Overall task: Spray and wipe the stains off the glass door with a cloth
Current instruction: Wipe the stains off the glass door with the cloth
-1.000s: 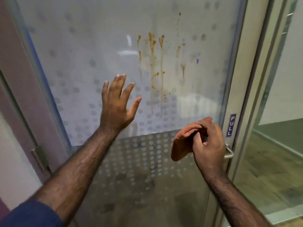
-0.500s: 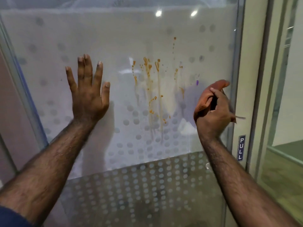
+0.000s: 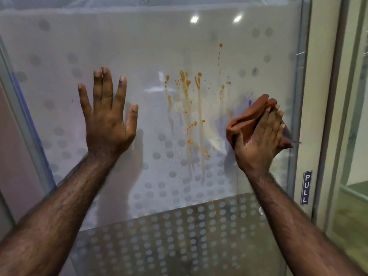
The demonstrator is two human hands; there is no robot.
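While left hand (image 3: 108, 120) stays splayed on glass door (image 3: 159, 46) — right hand (image 3: 260, 140) clutching cloth (image 3: 247, 120) now pressed beside stains (image 3: 191, 108).

One legible sign observed: a small dark blue label (image 3: 306, 187) with white capital letters reading "PULL", the letters stacked vertically, top to bottom. It is fixed to the pale door frame (image 3: 318, 116) at the lower right of the frame. No other text, brand or number can be read.

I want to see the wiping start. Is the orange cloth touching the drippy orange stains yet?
Apart. The head view shows bare frosted glass between the orange cloth in the right hand and the main orange stains.
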